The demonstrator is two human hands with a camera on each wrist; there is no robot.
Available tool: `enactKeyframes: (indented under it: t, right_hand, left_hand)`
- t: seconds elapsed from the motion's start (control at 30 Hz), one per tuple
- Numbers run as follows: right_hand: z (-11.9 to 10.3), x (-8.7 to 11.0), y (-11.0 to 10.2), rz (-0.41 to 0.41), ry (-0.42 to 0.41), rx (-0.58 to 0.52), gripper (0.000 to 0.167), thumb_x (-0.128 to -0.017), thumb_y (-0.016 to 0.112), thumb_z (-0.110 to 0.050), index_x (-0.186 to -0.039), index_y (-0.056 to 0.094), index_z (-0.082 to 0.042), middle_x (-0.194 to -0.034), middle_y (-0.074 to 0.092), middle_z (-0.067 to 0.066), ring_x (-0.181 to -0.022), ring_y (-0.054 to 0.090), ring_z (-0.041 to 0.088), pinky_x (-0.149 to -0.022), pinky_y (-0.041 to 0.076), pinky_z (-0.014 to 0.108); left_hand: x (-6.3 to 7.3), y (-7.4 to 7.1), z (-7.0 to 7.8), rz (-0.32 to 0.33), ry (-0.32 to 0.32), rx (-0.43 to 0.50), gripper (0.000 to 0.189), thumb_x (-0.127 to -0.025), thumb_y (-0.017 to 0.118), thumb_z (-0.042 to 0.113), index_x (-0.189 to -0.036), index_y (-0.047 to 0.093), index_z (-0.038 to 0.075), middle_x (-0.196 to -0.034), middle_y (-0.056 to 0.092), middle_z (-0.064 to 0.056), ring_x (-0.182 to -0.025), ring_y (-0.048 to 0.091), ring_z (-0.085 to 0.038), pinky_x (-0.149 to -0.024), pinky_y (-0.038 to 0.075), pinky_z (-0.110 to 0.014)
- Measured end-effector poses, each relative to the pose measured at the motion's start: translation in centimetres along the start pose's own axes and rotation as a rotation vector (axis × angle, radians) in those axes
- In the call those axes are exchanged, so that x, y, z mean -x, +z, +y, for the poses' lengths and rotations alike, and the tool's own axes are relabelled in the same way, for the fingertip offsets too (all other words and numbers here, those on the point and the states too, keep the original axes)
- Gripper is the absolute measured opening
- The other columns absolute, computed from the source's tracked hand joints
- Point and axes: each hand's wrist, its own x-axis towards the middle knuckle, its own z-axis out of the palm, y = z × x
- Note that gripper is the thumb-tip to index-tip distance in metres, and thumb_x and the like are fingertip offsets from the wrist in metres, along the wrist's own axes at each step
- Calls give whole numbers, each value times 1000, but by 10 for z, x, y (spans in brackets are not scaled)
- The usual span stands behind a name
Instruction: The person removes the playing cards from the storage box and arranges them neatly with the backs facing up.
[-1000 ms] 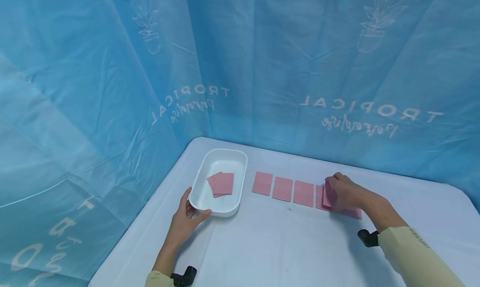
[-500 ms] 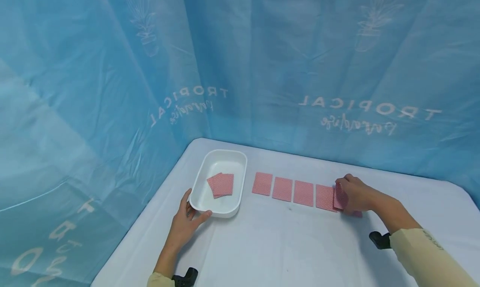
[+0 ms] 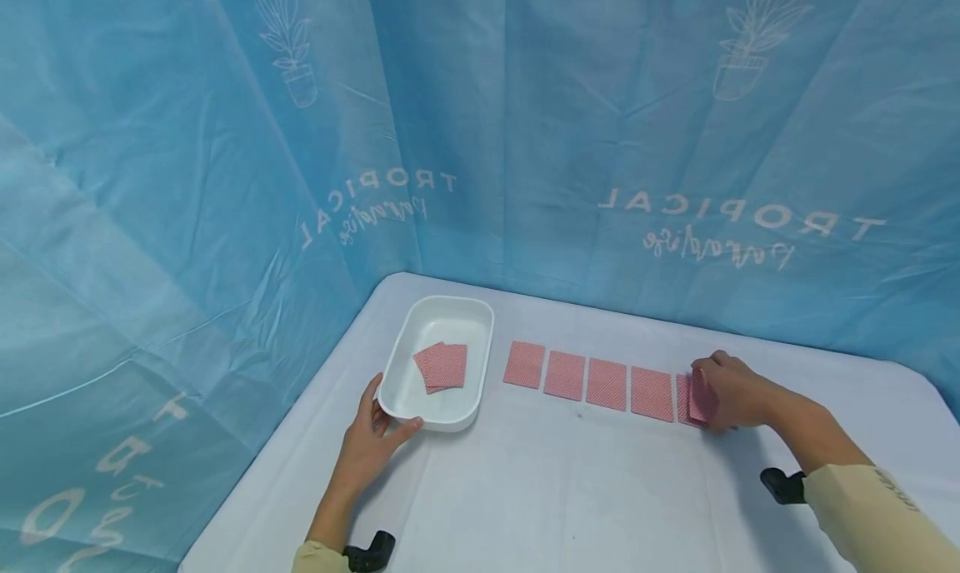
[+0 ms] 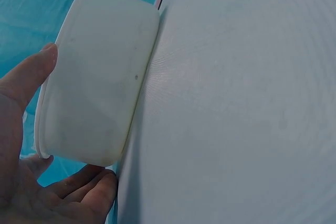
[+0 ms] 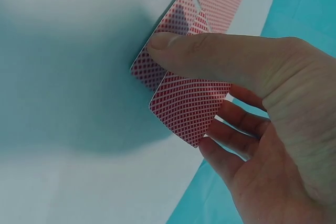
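My left hand (image 3: 367, 448) grips the near left corner of a white plastic tub (image 3: 397, 398), thumb at the rim and fingers along the side, as the left wrist view also shows. Inside the tub lie red-backed playing cards (image 3: 448, 366), overlapping. My right hand (image 3: 738, 396) holds a red-backed playing card (image 5: 189, 108), its fingers along the far edge. The right thumb (image 5: 181, 51) reaches across that card onto another face-down card (image 5: 149, 69) at the right end of a row. The held card partly covers it.
Several face-down cards (image 3: 606, 384) form a row to the right of the tub on the white-covered table (image 3: 562, 490). A blue printed curtain (image 3: 525, 140) hangs behind and to the left of the table.
My right hand has moved to the right along the row with the held card, uncovering a card it overlapped earlier. The left hand and the tub have stayed in place.
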Motion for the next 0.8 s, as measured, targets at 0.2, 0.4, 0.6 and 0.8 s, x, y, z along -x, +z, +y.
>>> enactKeyframes:
  t: [0.2, 0.4, 0.6, 0.8]
  right_hand:
    - [9, 5, 1, -24, 24, 12, 103, -48, 96, -20, -132, 42, 6, -115, 45, 23, -102, 44, 40, -69, 58, 50]
    - [17, 10, -2, -38, 27, 9, 102, -48, 96, -20, -131, 41, 7, -114, 45, 23, -102, 44, 42, -70, 57, 52]
    - [28, 11, 1, -40, 46, 19, 102, -47, 96, -21, -129, 41, 8, -112, 46, 22, -100, 45, 41, -67, 57, 50]
    - [33, 10, 2, -30, 51, 16, 105, -44, 96, -21, -128, 41, 8, -112, 45, 24, -100, 44, 43, -62, 58, 49]
  left_hand:
    - [-1, 1, -1, 7, -7, 1, 104, -75, 81, 45, -154, 16, 24, -151, 31, -17, -136, 35, -32, -105, 37, -36]
    - [4, -1, 12, -11, -17, 19, 102, -78, 81, 37, -154, 15, 19, -151, 29, -21, -136, 32, -35, -106, 36, -37]
    - [14, -5, 38, -26, -30, 20, 95, -82, 79, 23, -153, 16, 9, -150, 29, -25, -135, 33, -39, -106, 36, -42]
    - [6, -3, 18, -23, -12, 30, 100, -80, 80, 33, -154, 15, 17, -150, 30, -22, -136, 33, -36, -106, 36, -39]
